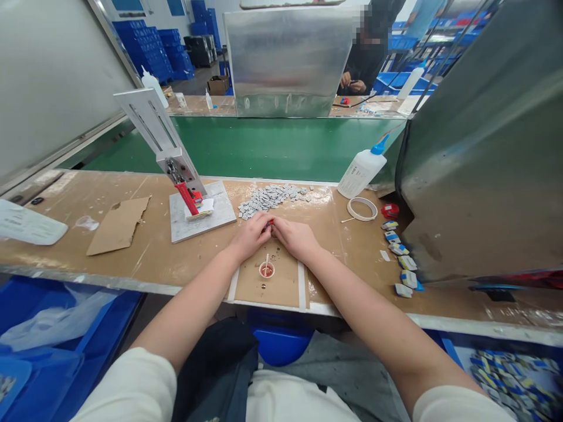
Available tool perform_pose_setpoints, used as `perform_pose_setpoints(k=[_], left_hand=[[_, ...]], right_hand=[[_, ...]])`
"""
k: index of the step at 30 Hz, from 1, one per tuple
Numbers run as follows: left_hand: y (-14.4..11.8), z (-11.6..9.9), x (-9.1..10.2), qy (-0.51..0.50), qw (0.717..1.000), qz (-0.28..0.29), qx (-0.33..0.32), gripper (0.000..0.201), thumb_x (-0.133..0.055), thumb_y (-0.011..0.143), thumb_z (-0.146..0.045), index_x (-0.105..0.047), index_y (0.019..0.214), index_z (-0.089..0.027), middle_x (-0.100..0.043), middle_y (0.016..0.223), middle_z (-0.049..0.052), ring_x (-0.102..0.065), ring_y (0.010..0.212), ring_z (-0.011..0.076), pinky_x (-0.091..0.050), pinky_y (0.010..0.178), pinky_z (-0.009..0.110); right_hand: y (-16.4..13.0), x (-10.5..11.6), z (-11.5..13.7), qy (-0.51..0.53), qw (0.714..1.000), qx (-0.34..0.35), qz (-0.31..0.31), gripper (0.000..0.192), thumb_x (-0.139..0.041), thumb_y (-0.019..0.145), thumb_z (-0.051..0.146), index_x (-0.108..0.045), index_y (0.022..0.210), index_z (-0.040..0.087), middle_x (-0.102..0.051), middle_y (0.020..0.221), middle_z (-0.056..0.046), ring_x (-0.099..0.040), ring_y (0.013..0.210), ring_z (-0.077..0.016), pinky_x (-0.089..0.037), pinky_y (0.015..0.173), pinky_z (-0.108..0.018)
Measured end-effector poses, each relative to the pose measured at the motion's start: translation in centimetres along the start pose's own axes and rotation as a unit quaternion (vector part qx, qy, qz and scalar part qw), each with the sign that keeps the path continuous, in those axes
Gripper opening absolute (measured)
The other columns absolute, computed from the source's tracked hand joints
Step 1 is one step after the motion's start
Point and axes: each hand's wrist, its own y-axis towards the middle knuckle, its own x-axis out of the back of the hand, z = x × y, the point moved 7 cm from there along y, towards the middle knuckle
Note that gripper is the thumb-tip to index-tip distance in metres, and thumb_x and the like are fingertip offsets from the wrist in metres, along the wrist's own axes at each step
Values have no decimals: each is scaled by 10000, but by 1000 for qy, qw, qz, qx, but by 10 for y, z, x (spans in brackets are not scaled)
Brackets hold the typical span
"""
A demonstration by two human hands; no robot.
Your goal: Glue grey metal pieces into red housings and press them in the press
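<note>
Pinching a tiny red rigid part [270,223] at frame centre, both hands, left [251,234] and right [295,237], close fingertips around it; light, easily dropped.

The brown desk [145,252] carries a torn cardboard scrap [118,225], a pile of grey pieces [268,198], a white glue bottle [361,172], a tape ring [362,208] and a small red cup [266,269].
</note>
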Motion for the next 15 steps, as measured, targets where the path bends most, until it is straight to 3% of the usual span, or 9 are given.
perform_pose_setpoints(k=[5,15], left_hand=[[1,3,-2,-46,999,18,13,385,-496,963,-171,-606,1332,-187,-645,1321,131,-600,1271,267,-479,1136,444],[3,5,-6,-12,997,65,49,347,-510,977,-232,-621,1306,-215,-676,1250,105,-623,1199,274,-494,1078,448]], right_hand=[[-1,1,-1,-10,998,57,-1,257,-361,1132,341,-570,1133,192,-748,1095,-80,-698,887,-209,-321,654,-299],[-1,3,2,-60,996,44,38,245,-411,1114,310,-611,1084,170,-739,1094,-107,-678,939,-218,-351,696,-308]])
